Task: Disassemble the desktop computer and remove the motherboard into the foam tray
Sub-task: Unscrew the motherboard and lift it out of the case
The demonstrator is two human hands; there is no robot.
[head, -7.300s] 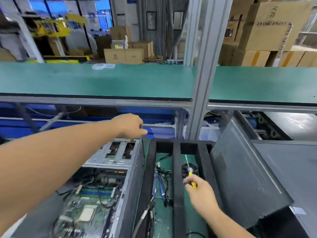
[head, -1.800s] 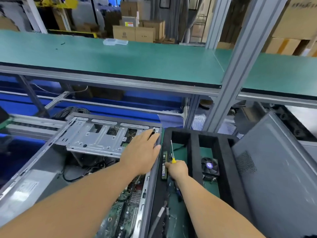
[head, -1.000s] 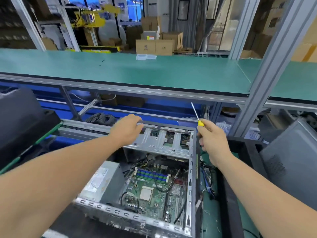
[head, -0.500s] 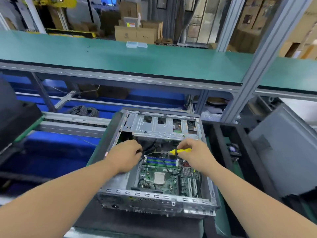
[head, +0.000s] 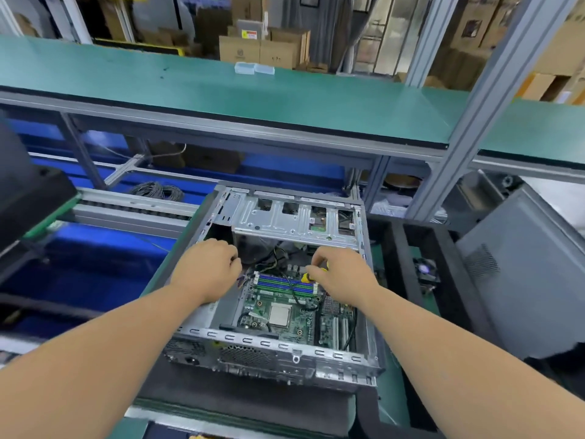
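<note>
Both hands inside open computer case (head: 285,359): right hand (head: 340,280) gripped yellow screwdriver (head: 305,277) above motherboard (head: 278,315); left hand (head: 207,270) curled, contents unclear. Next, probably loosening board screws.

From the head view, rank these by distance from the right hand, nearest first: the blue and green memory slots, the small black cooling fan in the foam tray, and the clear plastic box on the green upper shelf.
From the right hand:
1. Blue and green memory slots, just left of it inside the case.
2. Small black cooling fan, off to the right in the black foam tray.
3. Clear plastic box, far back on the green upper shelf.
</note>
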